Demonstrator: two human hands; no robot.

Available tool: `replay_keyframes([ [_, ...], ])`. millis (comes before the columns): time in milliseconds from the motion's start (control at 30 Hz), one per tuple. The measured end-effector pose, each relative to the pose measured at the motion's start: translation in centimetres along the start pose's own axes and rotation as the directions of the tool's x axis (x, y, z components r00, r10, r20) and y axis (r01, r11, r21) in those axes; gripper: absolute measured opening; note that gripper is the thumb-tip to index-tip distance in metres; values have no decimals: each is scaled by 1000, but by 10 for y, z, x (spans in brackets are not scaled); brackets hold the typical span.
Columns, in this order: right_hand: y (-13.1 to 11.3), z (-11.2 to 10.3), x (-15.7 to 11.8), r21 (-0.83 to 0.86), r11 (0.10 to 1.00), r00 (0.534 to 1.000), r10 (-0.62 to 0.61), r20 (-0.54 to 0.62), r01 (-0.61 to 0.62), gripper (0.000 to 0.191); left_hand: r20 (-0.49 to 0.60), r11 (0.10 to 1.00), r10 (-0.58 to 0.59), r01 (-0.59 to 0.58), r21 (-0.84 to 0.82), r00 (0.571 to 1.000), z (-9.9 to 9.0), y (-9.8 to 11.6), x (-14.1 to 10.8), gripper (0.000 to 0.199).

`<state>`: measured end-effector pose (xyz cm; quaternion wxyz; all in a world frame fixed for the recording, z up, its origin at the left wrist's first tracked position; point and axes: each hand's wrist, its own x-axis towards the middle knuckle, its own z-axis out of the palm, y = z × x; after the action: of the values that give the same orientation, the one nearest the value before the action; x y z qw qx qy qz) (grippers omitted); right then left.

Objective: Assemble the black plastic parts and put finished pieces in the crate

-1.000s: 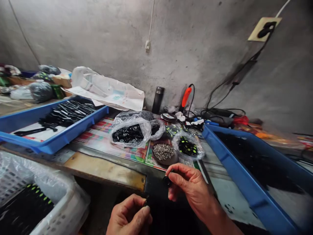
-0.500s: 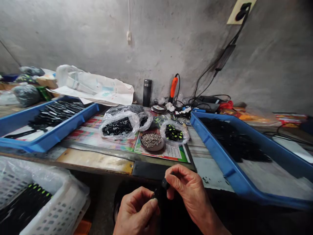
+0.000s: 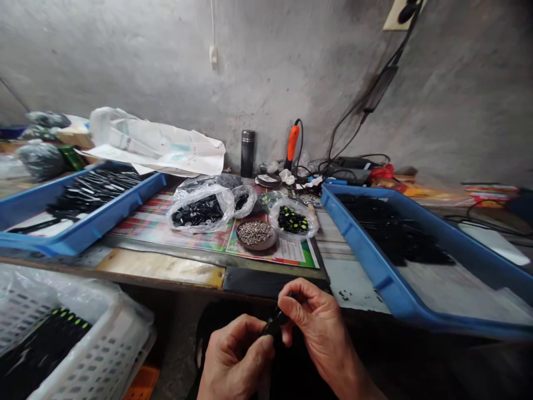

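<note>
Small black plastic piece (image 3: 275, 322) sits between both hands, just in front of the bench edge and above dark cloth. The person's left hand (image 3: 235, 358) closes its fingers and thumb around one end, while the right hand (image 3: 316, 316) pinches the other end between thumb and forefinger, its remaining fingers curled in. Exactly how the piece sits inside the grip is hidden. Holding so small a part low and close, with both hands braced against each other, looks like the steadiest way to work it. Ahead on the bench lie a round dish (image 3: 256, 246) of steel pins (image 3: 255, 233), a clear bag (image 3: 200, 212) of black parts, and a bag (image 3: 292, 218) of green-dotted black parts. A blue tray (image 3: 104, 214) and another blue tray (image 3: 375, 266) flank them, and a white perforated crate (image 3: 125, 333) stands at lower left.
</note>
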<state>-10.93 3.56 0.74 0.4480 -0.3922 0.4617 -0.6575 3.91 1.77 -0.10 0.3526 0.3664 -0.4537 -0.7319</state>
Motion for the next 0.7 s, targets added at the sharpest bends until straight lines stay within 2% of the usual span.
replay_keyframes([
  [167, -3, -2, -2, 27, 998, 998, 53, -20, -53, 47, -11, 980, 122, -119, 158, 993, -2, -3, -2, 45],
  [267, -1, -2, -2, -6, 999, 999, 42, -13, -42, 46, -13, 978, 120, -116, 172, 993, -3, -3, -3, 45],
  [467, 6, -2, -1, 28, 992, 989, 118, 94, -121, 49, -21, 983, 94, -90, 157, 995, -3, -4, -2, 41],
  [700, 8, -6, -3, -89, 990, 978, 119, 173, -105, 44, -45, 947, 192, -173, 270, 980, -4, -10, -2, 31],
])
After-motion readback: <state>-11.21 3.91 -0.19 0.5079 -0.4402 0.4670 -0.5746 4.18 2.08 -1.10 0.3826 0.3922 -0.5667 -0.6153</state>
